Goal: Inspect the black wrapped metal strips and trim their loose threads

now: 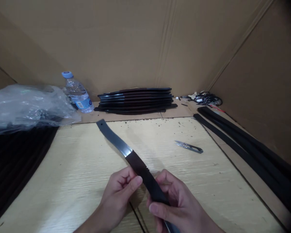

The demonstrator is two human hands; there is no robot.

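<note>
A dark curved strap (143,168) is held up at a slant above the table, its far end pointing up and left. That end is smooth, shiny and grey-black with a small hole; the middle is matte dark brown with a ridged right edge. My left hand (120,191) is closed at the strap's left edge, thumb against it. My right hand (176,200) grips the strap lower down, thumb on top and fingers behind. A thin black strand (137,216) runs down from below my left hand; its upper end is hidden. Thread snips (189,147) lie on the table to the right.
Similar dark strips (135,100) are stacked at the back beside a water bottle (79,94). A clear plastic bag (26,103) lies over dark material (16,161) at left. Long black strips (244,145) run along the right. Cardboard walls (126,42) enclose the table (75,161).
</note>
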